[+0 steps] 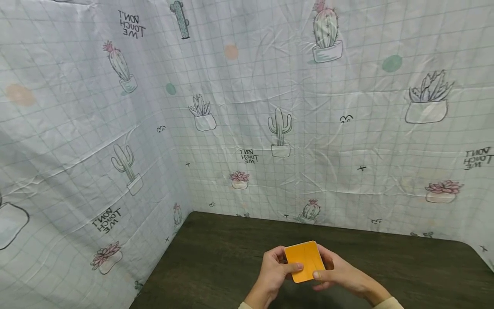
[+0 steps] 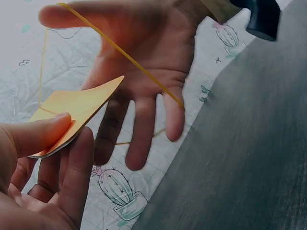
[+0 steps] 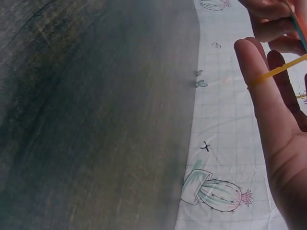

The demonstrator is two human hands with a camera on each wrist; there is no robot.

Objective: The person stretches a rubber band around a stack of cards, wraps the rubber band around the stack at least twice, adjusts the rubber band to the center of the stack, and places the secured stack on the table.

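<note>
My left hand (image 1: 270, 273) pinches an orange card (image 1: 302, 254) with rounded corners, thumb on its face and fingers beneath. In the left wrist view the card (image 2: 81, 103) looks slightly bent, with a pale underside edge. Facing it is my right hand (image 2: 168, 55), palm showing and fingers spread. A thin yellow rubber band (image 2: 120, 50) stretches across that palm from thumb to little finger, and a strand runs down to the card. In the right wrist view the band (image 3: 280, 70) crosses the right thumb. Whether the band circles the whole card cannot be seen.
A dark wood-grain table (image 1: 216, 262) lies under both hands. White cloth (image 1: 247, 86) printed with cacti and grid lines hangs behind it and along the left side. A black object (image 2: 263, 19) sits by the right wrist in the left wrist view.
</note>
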